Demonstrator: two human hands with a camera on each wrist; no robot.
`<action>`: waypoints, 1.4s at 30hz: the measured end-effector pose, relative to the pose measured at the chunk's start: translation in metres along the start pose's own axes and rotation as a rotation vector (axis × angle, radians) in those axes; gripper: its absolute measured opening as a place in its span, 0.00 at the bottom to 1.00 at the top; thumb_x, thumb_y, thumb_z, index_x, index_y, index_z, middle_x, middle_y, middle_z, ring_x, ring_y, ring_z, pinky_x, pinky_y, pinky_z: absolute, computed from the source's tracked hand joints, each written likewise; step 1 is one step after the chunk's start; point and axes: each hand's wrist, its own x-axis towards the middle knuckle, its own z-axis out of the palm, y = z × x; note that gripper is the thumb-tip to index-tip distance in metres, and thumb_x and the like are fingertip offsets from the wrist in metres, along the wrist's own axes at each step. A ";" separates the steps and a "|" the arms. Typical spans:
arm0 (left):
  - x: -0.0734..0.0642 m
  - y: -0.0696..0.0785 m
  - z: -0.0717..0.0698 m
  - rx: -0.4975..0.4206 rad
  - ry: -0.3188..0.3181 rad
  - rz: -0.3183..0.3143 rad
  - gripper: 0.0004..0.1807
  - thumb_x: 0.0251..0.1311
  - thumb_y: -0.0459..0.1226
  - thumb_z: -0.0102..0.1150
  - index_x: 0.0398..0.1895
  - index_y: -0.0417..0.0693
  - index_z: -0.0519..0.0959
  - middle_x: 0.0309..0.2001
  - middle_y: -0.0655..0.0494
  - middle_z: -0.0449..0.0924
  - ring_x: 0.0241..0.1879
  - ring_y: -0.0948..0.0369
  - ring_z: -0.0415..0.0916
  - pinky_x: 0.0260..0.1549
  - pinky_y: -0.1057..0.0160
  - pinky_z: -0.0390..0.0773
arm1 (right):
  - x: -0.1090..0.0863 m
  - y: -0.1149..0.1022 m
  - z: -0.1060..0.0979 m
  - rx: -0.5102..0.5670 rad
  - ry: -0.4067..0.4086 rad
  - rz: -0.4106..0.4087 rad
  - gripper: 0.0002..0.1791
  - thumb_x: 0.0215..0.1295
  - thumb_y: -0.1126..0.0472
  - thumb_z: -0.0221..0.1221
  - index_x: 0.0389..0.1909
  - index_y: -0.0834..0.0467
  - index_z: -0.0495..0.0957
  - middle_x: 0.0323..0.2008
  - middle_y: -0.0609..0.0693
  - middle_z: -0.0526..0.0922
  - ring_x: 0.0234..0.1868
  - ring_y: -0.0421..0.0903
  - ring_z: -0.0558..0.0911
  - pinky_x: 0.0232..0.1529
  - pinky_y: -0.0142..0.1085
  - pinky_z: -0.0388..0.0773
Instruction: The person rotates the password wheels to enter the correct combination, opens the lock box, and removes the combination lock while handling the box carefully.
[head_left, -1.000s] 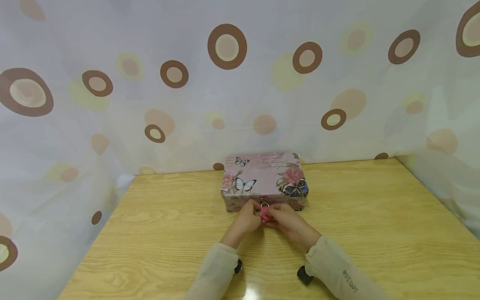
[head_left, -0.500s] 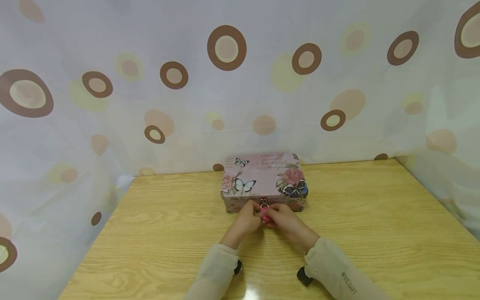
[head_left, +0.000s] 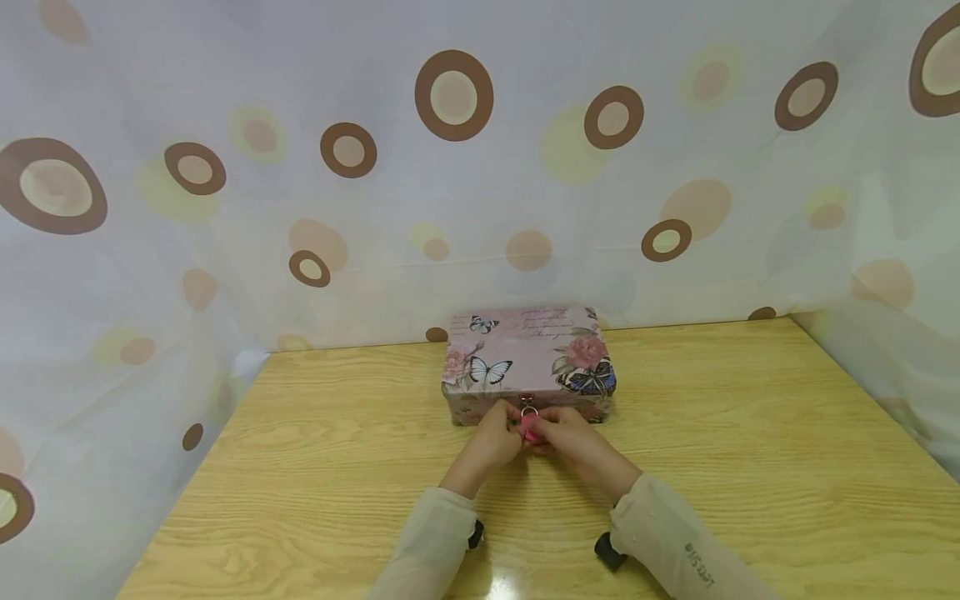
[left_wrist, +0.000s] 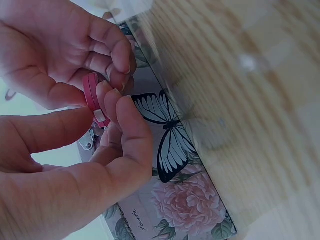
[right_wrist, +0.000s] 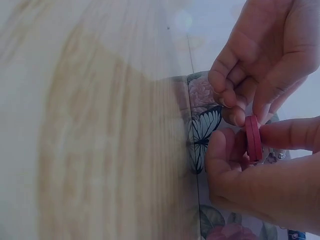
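Observation:
A pink padlock hangs by its silver shackle from the front latch of a pink box printed with butterflies and flowers. My left hand pinches the lock's left side with thumb and curled fingers. From the right, my right hand pinches it too. Seen edge-on in the left wrist view, the red lock body shows a seam and a small pale part between the two hands. In the right wrist view the same padlock sits between thumb and fingers. The fingers hide part of it.
The box stands near the back of a wooden table, its lid down. Behind and beside the table hangs a pale curtain with brown circles. Dark wrist devices sit below the beige sleeves.
Both hands stay at the padlock with hardly any shift. The box has not moved.

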 end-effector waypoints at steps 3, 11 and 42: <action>0.000 0.000 0.000 0.004 -0.001 0.000 0.06 0.61 0.23 0.51 0.39 0.29 0.67 0.26 0.53 0.65 0.26 0.61 0.63 0.25 0.69 0.63 | 0.001 0.002 0.000 -0.002 -0.008 0.008 0.14 0.69 0.71 0.45 0.47 0.81 0.68 0.34 0.55 0.78 0.32 0.40 0.78 0.37 0.33 0.79; 0.001 -0.001 -0.002 0.042 -0.004 0.019 0.06 0.61 0.22 0.49 0.40 0.29 0.67 0.29 0.49 0.66 0.28 0.59 0.63 0.26 0.67 0.63 | 0.003 0.003 0.000 0.007 -0.002 0.008 0.14 0.68 0.71 0.44 0.44 0.80 0.70 0.30 0.51 0.78 0.30 0.39 0.78 0.36 0.33 0.79; 0.002 0.000 0.000 0.011 -0.010 -0.003 0.05 0.62 0.22 0.48 0.39 0.30 0.67 0.33 0.43 0.70 0.30 0.58 0.67 0.27 0.68 0.67 | 0.001 -0.004 -0.010 0.017 -0.093 0.028 0.18 0.68 0.71 0.45 0.51 0.85 0.66 0.34 0.52 0.80 0.33 0.40 0.79 0.40 0.34 0.78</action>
